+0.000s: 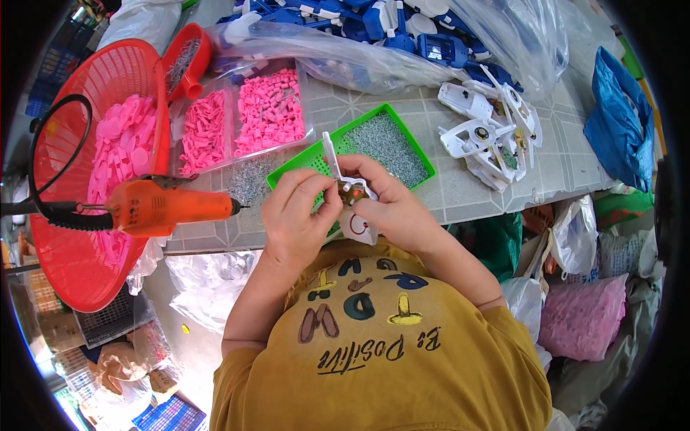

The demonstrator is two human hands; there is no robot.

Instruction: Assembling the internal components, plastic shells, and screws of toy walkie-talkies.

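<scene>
Two hands meet over the desk (pixel 460 194) edge: left hand (pixel 295 215) fingers pinched narrow at a small part, right hand (pixel 392 208) gripping white plastic housing (pixel 353 215). Fitting step judged underway; orange screwdriver (pixel 172 207), left, prob. needed next.

A grey tiled surface (pixel 460 188) carries a green tray of screws (pixel 402 122), clear bags of pink parts (pixel 244 118), a red basket (pixel 79 266), an orange electric screwdriver (pixel 169 207), white plastic housings (pixel 492 133) and a bag of blue parts (pixel 374 43)

hands: left hand (pixel 296 210) and right hand (pixel 388 205) grip white plastic part (pixel 353 208) | apparently above green tray (pixel 402 122)
</scene>
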